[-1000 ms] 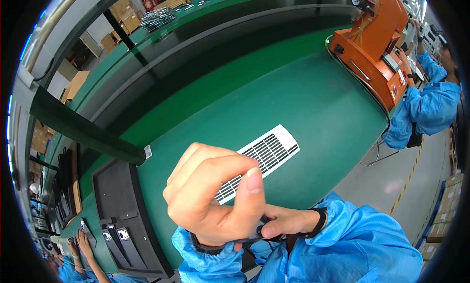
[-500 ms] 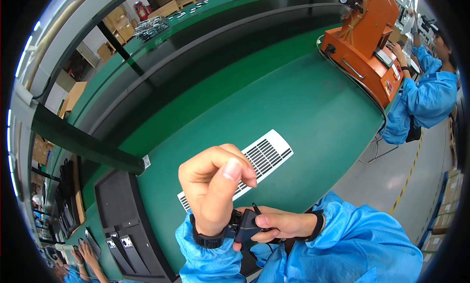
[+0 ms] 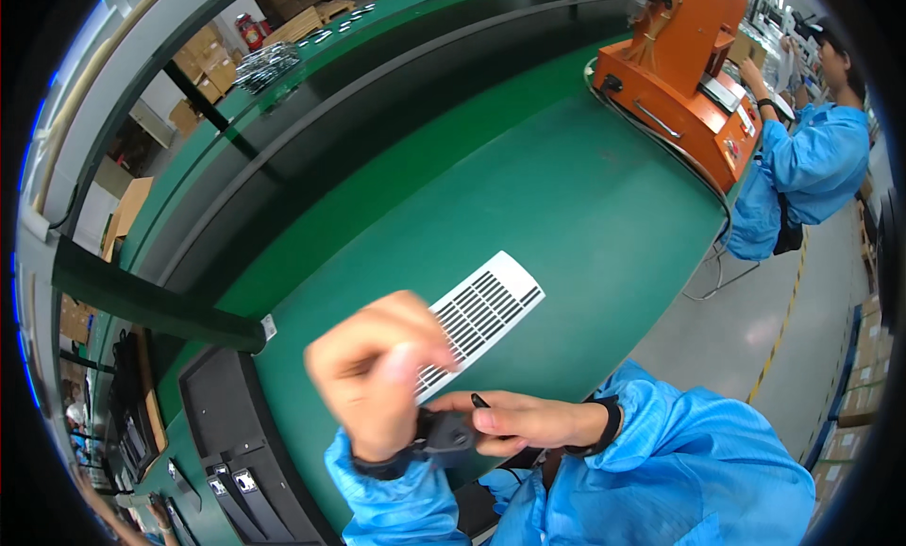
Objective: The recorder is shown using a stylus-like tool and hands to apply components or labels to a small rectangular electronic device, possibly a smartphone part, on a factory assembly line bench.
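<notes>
- Black wrist device [image 3: 448,436]: at six o'clock from the middle of the view, against the left wrist, slightly blurred.
- Right hand [image 3: 524,421]: at five o'clock, thumb and fingers pinched on the device's edge; a slim black piece juts up beside the thumb.
- Left hand [image 3: 377,362]: at seven o'clock, fingers curled in loosely; blur means I cannot tell whether the thumb tip meets them.
- White slatted panel [image 3: 481,312]: near the middle, flat on the green bench [image 3: 595,206], partly behind the left hand.
- White tag [image 3: 269,327]: past eight o'clock, at the foot of the dark green post [image 3: 170,296], its marks too small to read.
- Black tray [image 3: 222,395]: at eight o'clock, holding two long dark strips [image 3: 260,508] with pale ends.
- Orange machine [image 3: 679,102]: at two o'clock, bearing a white label [image 3: 746,121] with illegible print.
- Co-worker [image 3: 802,159] in blue: between two and three o'clock, beside that machine.
- Cardboard boxes [image 3: 859,386]: between three and four o'clock, stacked.
- More brown cartons [image 3: 203,60]: at ten o'clock, contents hidden.
</notes>
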{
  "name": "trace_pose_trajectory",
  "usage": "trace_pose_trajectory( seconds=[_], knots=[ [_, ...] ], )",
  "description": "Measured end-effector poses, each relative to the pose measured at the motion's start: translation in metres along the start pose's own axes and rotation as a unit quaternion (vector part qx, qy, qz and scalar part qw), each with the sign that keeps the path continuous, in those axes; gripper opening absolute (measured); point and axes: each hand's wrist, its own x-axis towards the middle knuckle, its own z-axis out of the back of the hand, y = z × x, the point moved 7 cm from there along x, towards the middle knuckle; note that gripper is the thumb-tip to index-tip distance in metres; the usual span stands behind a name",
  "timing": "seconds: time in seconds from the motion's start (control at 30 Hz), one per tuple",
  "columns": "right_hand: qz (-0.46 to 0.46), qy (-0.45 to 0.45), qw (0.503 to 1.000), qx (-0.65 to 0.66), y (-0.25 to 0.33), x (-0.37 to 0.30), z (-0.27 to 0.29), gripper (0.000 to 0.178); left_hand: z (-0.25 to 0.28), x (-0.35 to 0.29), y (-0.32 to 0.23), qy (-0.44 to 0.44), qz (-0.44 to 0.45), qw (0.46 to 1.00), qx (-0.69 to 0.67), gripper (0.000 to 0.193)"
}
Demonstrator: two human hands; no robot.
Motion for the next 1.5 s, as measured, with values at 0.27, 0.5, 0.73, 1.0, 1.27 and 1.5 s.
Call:
trace_pose_trajectory(
  seconds=[0.27,0.5,0.73,1.0,1.27,1.5],
  knots=[
    [0.385,-0.059,0.921,0.020,0.110,-0.048,0.025,0.026,-0.026,-0.004,-0.039,0.208,-0.103,0.943,0.239,0.029],
    [0.471,-0.069,0.875,0.093,0.156,-0.079,0.033,0.029,-0.111,-0.060,0.050,0.419,0.180,0.743,0.490,0.042],
    [0.418,-0.030,0.890,0.182,0.146,-0.065,0.041,0.030,-0.139,-0.079,0.086,0.361,0.197,0.830,0.377,0.061],
    [0.364,-0.030,0.905,0.217,0.135,-0.041,0.043,0.028,-0.118,-0.094,0.101,0.235,0.245,0.905,0.258,0.060],
    [0.450,-0.189,0.866,-0.111,0.152,-0.016,0.039,0.025,-0.142,-0.070,0.034,0.127,-0.157,0.765,0.612,0.031],
    [0.331,-0.260,0.774,-0.473,0.126,0.019,0.044,0.013,-0.150,-0.058,0.037,0.281,-0.166,0.662,0.674,0.035]
  ],
)
